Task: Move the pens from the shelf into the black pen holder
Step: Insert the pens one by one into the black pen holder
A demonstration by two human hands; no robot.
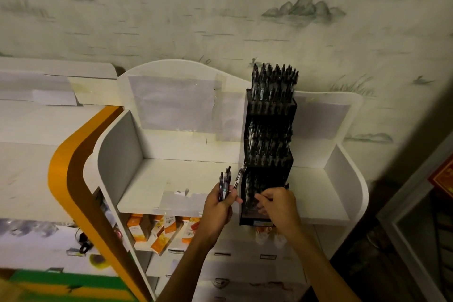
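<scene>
The left hand (220, 203) grips spare pens (226, 184) upright beside the black pen holder (268, 154) on the shelf (186, 179), feeding the right hand (275, 203), fingers curled at the lowest tier; whether it pinches one I cannot tell.

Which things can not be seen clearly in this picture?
- Head view: the right hand covers what its fingers do at the lowest tier of the black pen holder.
- Pens in the holder's lower tiers: dark and blurred, not countable.
- Bundle of pens in the left hand: overlapping, exact number unclear.
- Orange boxes below: print too small.
</scene>
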